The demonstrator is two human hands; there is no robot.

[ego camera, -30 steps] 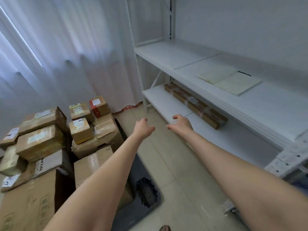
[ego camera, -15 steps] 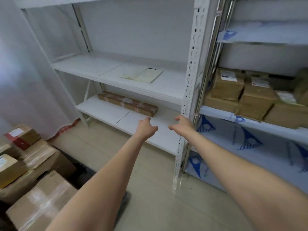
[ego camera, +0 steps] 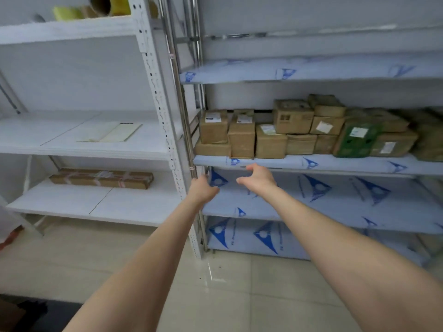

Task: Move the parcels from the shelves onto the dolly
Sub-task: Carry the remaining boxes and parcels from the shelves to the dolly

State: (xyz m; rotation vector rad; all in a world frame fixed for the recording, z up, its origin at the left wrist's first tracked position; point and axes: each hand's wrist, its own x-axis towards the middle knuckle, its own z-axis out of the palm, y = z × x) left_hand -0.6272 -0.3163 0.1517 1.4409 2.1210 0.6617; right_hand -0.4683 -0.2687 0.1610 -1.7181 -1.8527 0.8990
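Several brown cardboard parcels point(ego camera: 271, 141) and a green box point(ego camera: 354, 141) crowd the middle shelf point(ego camera: 335, 162) of the blue-wrapped metal rack. Both my arms stretch toward it. My left hand point(ego camera: 202, 189) hangs just below the shelf's left end, beside the rack's upright post, fingers loosely curled and holding nothing. My right hand point(ego camera: 259, 177) is just under the shelf's front edge, fingers spread and curved, empty. A long flat brown parcel point(ego camera: 102, 178) lies on the lower shelf of the white rack at left. Only a dark corner of the dolly point(ego camera: 36, 315) shows at bottom left.
The white rack point(ego camera: 163, 111) stands left of the metal one, with flat cream sheets point(ego camera: 112, 133) on its middle shelf and yellow tape rolls point(ego camera: 107, 6) on top. The blue-wrapped shelves above and below the parcels hold nothing. Pale tiled floor point(ego camera: 227, 295) lies in front.
My view has swung right, from the loaded dolly past the white rack to the metal rack. Both hands have travelled with it and now sit just below the parcel shelf.
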